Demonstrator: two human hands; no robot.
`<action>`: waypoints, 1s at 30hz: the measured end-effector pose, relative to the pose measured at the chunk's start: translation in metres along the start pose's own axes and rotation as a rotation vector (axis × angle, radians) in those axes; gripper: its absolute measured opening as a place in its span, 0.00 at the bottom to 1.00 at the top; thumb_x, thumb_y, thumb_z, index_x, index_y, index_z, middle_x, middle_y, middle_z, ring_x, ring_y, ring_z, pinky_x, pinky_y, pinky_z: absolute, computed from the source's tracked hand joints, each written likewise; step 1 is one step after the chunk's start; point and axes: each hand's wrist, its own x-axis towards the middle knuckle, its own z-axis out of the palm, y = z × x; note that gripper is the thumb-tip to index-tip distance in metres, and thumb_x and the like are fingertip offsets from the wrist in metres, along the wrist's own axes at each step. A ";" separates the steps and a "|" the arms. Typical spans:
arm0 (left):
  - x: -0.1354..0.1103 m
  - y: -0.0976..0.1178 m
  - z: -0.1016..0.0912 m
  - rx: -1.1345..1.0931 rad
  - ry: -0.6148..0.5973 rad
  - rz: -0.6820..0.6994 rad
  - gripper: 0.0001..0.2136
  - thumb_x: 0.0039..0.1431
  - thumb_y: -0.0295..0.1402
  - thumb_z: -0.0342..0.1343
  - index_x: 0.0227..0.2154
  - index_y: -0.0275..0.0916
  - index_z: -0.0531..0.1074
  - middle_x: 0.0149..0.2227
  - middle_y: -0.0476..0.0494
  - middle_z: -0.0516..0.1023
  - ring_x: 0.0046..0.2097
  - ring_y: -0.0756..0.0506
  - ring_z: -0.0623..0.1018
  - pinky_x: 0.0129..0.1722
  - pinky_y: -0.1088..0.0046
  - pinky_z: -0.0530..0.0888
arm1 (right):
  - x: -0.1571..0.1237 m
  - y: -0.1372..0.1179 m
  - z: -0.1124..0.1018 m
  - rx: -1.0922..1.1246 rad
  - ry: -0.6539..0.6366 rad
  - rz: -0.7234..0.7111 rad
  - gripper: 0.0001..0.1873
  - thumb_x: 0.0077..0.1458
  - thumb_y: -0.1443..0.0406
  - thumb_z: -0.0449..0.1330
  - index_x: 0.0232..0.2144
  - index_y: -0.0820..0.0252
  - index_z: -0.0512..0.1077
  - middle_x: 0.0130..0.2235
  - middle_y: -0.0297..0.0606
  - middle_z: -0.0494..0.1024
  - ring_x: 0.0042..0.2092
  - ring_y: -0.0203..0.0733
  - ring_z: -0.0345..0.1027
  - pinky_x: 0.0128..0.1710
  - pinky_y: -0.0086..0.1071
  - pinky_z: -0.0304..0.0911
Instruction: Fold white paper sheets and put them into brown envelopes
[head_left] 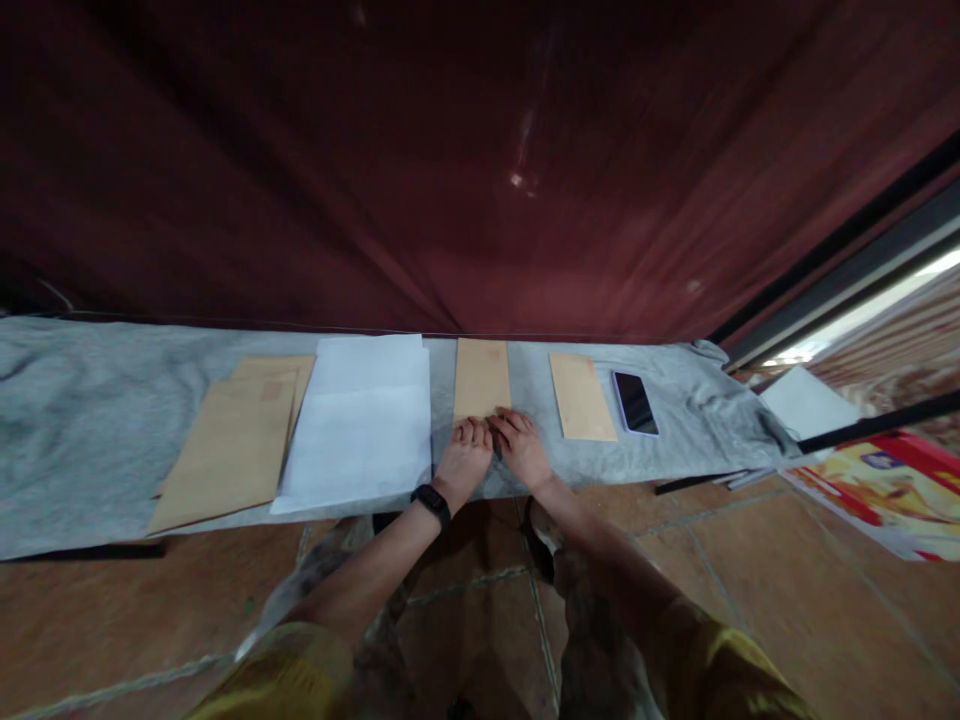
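A brown paper envelope (pixel 482 375) lies lengthwise in front of me on the grey cloth. Both my hands meet at its near end. My left hand (pixel 466 455), with a black band on the wrist, has its fingers curled onto that end. Beside it, my right hand (pixel 523 447) bends its fingers over the same edge, close to the left fingertips. The hands hide the near edge, so its fold cannot be made out. To the right lies another brown envelope (pixel 583 397); a stack of white paper (pixel 364 420) is on the left.
Several larger-looking brown envelopes (pixel 232 440) overlap at the left. A phone (pixel 635 404) lies at the right of the grey cloth (pixel 82 420). Dark red fabric (pixel 480 180) hangs behind. A red and yellow box (pixel 892 490) stands at the far right.
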 end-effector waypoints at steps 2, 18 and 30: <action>0.000 0.001 -0.001 0.062 0.000 0.012 0.20 0.65 0.20 0.42 0.54 0.28 0.74 0.55 0.22 0.75 0.57 0.35 0.75 0.53 0.57 0.72 | -0.001 0.003 0.003 0.040 0.026 -0.009 0.18 0.65 0.69 0.55 0.54 0.58 0.75 0.60 0.45 0.74 0.62 0.46 0.65 0.65 0.45 0.59; 0.011 0.000 -0.010 0.199 -0.055 0.051 0.13 0.66 0.22 0.47 0.49 0.31 0.73 0.44 0.34 0.77 0.48 0.39 0.75 0.45 0.63 0.73 | 0.006 0.022 -0.006 0.113 -0.058 -0.074 0.16 0.63 0.70 0.58 0.52 0.56 0.77 0.59 0.42 0.75 0.61 0.47 0.68 0.63 0.45 0.63; 0.028 0.005 -0.012 0.142 -0.036 0.049 0.12 0.65 0.21 0.45 0.42 0.35 0.72 0.40 0.38 0.75 0.45 0.40 0.74 0.43 0.65 0.69 | 0.019 0.037 -0.026 0.153 -0.052 0.017 0.19 0.61 0.73 0.57 0.51 0.56 0.76 0.56 0.41 0.78 0.57 0.44 0.71 0.61 0.42 0.65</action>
